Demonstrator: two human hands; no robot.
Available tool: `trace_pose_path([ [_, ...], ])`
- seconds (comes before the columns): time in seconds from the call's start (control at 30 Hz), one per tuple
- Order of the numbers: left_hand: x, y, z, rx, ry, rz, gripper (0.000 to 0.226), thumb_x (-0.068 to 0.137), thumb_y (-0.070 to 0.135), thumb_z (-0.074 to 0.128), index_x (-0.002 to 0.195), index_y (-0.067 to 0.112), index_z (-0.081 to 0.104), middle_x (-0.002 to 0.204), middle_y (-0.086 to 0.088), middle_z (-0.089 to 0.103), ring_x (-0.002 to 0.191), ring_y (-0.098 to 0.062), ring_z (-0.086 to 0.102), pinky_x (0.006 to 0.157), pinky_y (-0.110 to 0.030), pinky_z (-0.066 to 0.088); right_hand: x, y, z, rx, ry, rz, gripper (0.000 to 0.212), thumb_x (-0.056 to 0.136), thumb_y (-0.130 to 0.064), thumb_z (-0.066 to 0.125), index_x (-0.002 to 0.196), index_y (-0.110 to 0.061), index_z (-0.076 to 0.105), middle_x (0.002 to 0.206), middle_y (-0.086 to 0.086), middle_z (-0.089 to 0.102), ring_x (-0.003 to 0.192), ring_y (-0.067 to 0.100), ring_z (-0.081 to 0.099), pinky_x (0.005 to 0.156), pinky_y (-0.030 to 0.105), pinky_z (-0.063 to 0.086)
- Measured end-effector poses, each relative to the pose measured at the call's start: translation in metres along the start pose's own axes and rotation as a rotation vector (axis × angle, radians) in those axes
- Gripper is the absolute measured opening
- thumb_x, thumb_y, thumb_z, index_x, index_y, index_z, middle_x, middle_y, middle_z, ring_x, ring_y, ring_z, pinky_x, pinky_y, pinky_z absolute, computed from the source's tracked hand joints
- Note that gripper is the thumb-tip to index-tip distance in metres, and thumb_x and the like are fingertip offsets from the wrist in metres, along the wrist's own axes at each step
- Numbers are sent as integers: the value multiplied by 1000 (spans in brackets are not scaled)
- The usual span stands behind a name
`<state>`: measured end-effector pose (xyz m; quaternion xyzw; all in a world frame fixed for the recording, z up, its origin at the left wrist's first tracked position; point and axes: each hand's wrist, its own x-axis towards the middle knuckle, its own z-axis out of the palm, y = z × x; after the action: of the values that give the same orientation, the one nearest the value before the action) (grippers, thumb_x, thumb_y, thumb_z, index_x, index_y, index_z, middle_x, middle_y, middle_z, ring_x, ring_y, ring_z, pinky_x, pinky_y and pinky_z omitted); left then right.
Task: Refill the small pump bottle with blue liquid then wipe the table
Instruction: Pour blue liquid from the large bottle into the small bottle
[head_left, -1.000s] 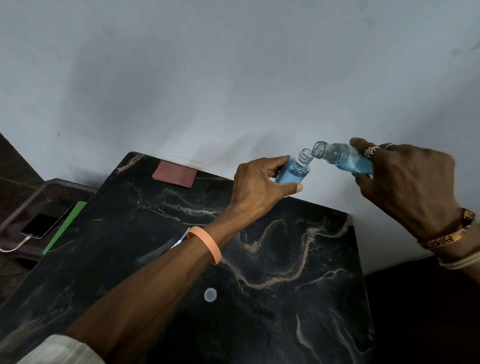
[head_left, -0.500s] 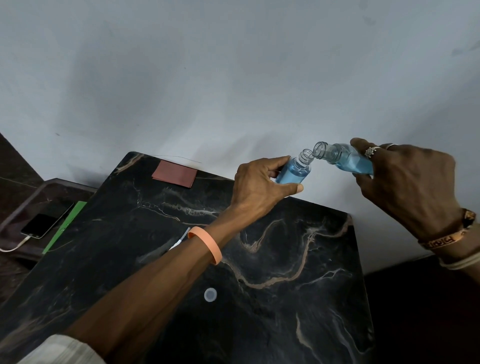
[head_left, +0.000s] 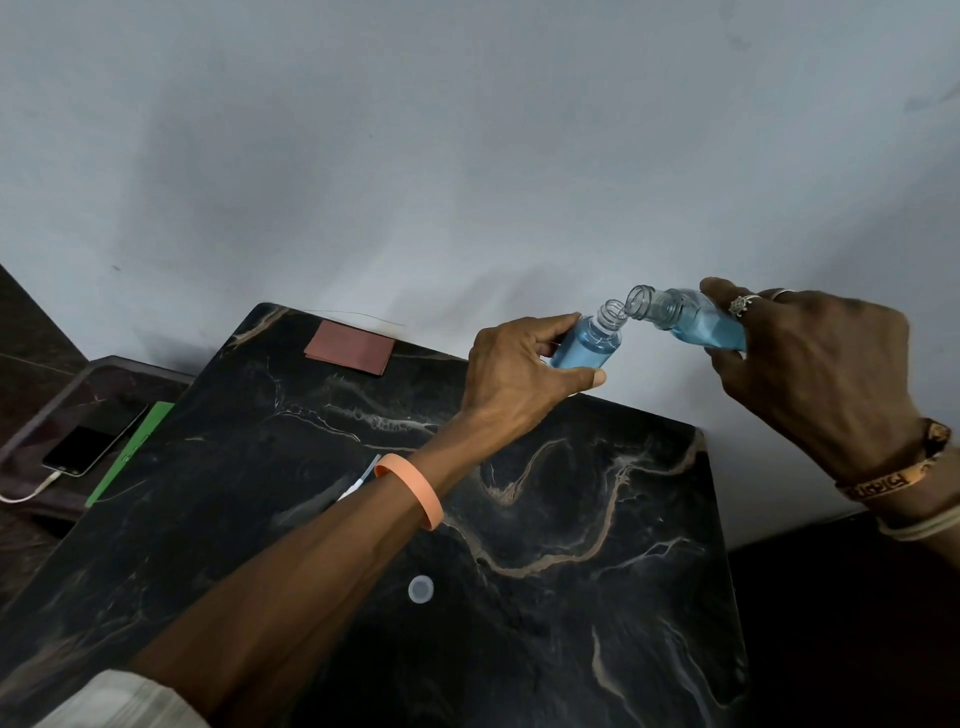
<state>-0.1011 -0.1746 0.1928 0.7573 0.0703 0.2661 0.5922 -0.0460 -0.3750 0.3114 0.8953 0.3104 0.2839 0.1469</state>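
My left hand (head_left: 519, 369) grips the small clear bottle (head_left: 589, 345), which is uncapped, mostly full of blue liquid and tilted to the right above the far edge of the black marble table (head_left: 571, 519). My right hand (head_left: 815, 374) holds a larger clear bottle (head_left: 691, 322) of blue liquid, tipped almost flat with its open mouth just over the small bottle's neck. A white pump piece (head_left: 358, 480) lies on the table, partly hidden behind my left forearm. A small round white cap (head_left: 421, 588) lies near the table's middle.
A reddish-brown folded cloth (head_left: 349, 346) lies at the table's far left corner. A phone on a cable (head_left: 93, 446) and a green flat item (head_left: 132, 452) sit on a lower surface at the left. A pale wall stands right behind the table.
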Motion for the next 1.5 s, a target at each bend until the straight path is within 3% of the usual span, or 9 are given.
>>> trace_pose_path([
  [0.23, -2, 0, 0, -11, -4, -8, 58, 61, 31, 92, 116, 27, 73, 107, 14, 74, 87, 3, 70, 81, -23, 59, -8, -2, 3, 114, 49, 54, 51, 73, -28, 81, 121, -19, 70, 73, 15, 70, 57, 38, 62, 54, 27, 32],
  [0.5, -5, -9, 2, -33, -9, -20, 60, 60, 33, 93, 117, 27, 72, 106, 12, 75, 89, 1, 71, 83, -32, 61, -29, -18, 18, 399, -40, 177, 57, 74, -45, 80, 127, -31, 65, 72, 10, 71, 63, 33, 63, 59, 35, 51],
  [0.67, -9, -7, 2, -40, -54, 13, 63, 61, 35, 91, 114, 50, 61, 94, 33, 69, 87, 5, 70, 78, -30, 61, -48, -35, 33, 505, -61, 214, 56, 75, -45, 80, 127, -30, 66, 80, 6, 76, 66, 29, 67, 62, 37, 56],
  [0.8, -19, -17, 4, -39, -85, -26, 57, 61, 30, 92, 110, 43, 68, 90, 34, 69, 84, 6, 70, 74, -21, 60, -63, -45, 53, 714, -94, 349, 48, 74, -51, 79, 116, -28, 72, 79, -3, 75, 63, 14, 67, 59, 34, 58],
  [0.9, -32, -35, 9, 8, -80, -94, 56, 58, 25, 94, 110, 27, 73, 77, 45, 62, 78, 14, 66, 67, -6, 52, -83, -59, 79, 1020, -133, 489, 45, 73, -41, 82, 113, -25, 72, 97, -11, 74, 75, 3, 71, 66, 24, 60],
  [1.0, -47, -56, 12, 83, -107, -180, 55, 57, 26, 94, 107, 32, 70, 75, 34, 65, 75, 14, 65, 65, -7, 53, -114, -76, 115, 1286, -181, 727, 41, 71, -26, 87, 109, -22, 71, 99, -5, 75, 84, 7, 73, 72, 33, 62],
  [1.1, -65, -76, 16, 140, -153, -262, 51, 58, 27, 93, 97, 40, 63, 84, 21, 70, 78, 5, 68, 68, -16, 57, -151, -92, 148, 1277, -173, 884, 39, 70, -19, 88, 104, -22, 70, 99, -3, 75, 83, 2, 71, 71, 24, 61],
  [1.3, -104, -114, 31, 188, -233, -403, 49, 59, 20, 92, 101, 25, 67, 93, 11, 73, 85, -3, 69, 78, -28, 60, -208, -125, 182, 1239, -243, 1097, 40, 71, -14, 87, 102, -28, 64, 99, -8, 72, 87, 3, 69, 80, 30, 60],
  [1.5, -127, -133, 37, 204, -271, -450, 51, 60, 20, 93, 97, 37, 61, 94, 16, 71, 88, 1, 68, 78, -19, 58, -232, -134, 190, 1256, -251, 1188, 45, 75, -9, 83, 113, -19, 62, 110, 0, 69, 96, 14, 69, 86, 35, 58],
])
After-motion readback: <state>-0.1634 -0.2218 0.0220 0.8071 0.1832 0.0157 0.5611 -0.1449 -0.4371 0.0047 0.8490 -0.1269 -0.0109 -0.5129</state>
